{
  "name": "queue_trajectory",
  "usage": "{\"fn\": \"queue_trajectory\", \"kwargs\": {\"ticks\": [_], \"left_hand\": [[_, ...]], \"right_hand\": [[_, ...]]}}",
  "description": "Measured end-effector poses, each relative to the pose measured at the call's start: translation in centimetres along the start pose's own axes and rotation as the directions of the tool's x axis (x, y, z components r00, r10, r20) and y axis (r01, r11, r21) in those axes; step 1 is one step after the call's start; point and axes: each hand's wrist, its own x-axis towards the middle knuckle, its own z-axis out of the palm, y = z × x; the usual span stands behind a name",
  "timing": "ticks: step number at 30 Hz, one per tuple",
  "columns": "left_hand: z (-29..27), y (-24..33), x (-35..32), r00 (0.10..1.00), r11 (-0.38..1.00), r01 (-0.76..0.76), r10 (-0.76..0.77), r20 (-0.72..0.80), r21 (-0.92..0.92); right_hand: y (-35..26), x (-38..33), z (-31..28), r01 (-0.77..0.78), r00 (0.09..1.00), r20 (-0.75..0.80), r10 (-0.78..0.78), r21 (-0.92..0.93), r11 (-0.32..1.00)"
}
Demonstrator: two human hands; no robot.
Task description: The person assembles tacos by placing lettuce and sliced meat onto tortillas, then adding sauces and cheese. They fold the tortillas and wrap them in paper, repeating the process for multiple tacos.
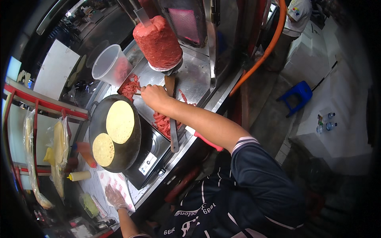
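My right hand (154,97) reaches over the steel tray (194,79) and is closed on a thin metal utensil (137,94) whose tip is in a pile of shaved red meat (130,88). More meat strips (162,121) lie under my forearm. A tall spit of red meat (158,41) stands just beyond. My left hand (115,197), in a clear plastic glove, rests with fingers spread on the counter (104,184), holding nothing. A black round pan (133,150) beside the tray carries two flatbreads, one larger (120,121) and one smaller (103,149).
A long knife (174,133) lies across the tray, with a red handle (207,141) at its edge. A clear plastic jug (109,63), yellow (79,175) and orange (85,152) squeeze bottles, bagged flatbreads (58,144), an orange hose (270,43), a blue stool (298,95), another person (295,18).
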Motion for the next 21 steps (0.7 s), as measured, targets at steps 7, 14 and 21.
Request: {"fn": "queue_trajectory", "kwargs": {"ticks": [7,14,21], "left_hand": [[-0.7,0.2,-1.3,0.988,0.98,-0.11,0.089,-0.128,-0.169],[0.1,0.1,-1.2,0.997,0.982,0.003,-0.018,-0.078,-0.19],[1.1,-0.5,-1.3,0.98,0.964,-0.07,0.018,-0.199,-0.257]], "right_hand": [[0.8,-6.7,-7.8,0.071,0.96,-0.278,-0.031,0.134,0.988],[-7.0,-10.9,-9.3,0.306,0.948,0.06,-0.314,0.114,0.945],[-5.9,-11.2,-9.1,0.21,0.977,0.019,-0.211,0.035,0.977]]}}
